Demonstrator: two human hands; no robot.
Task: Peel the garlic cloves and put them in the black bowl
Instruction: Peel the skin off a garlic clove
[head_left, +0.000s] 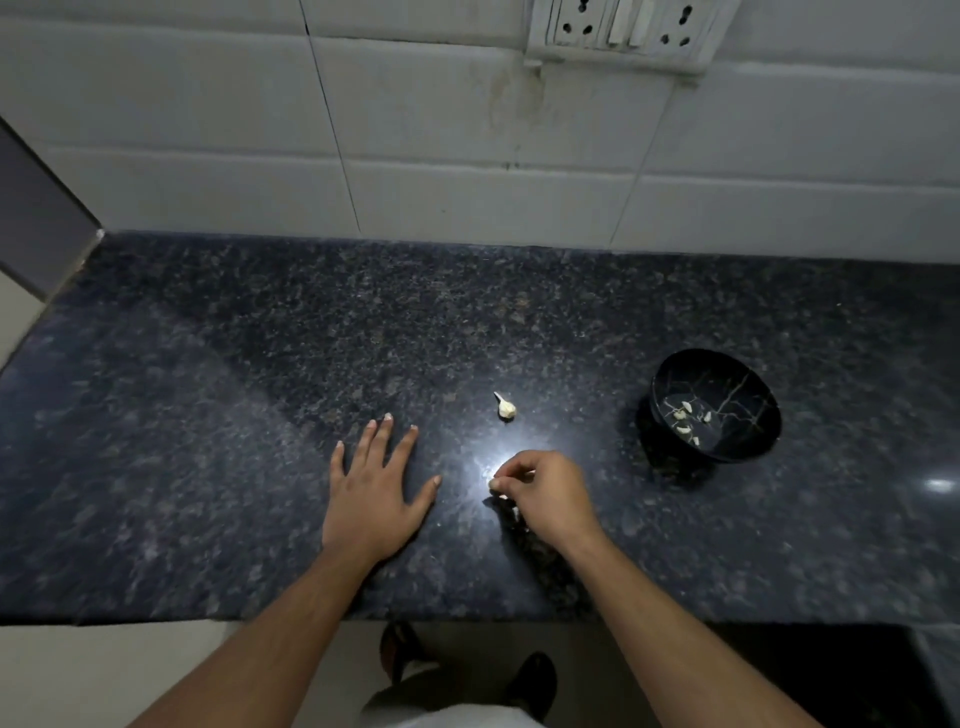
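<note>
On countertop (260, 415): right hand (545, 493) pinches garlic clove (492, 483); left hand (371, 493) flat.

Dark speckled granite worktop (260, 364) running under white tiled wall (208, 130); white socket-and-switch plate (623, 26) sitting top right on tiles; light floor (78, 675) and dark shoes (535, 675) showing below edge.

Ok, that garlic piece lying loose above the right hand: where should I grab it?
Pinch the garlic piece across its rounded bulb end, coming straight down from above. It lies flat on the countertop, thin stem pointing up-left, nothing touching it. The stem looks too slim for a firm hold.
</note>
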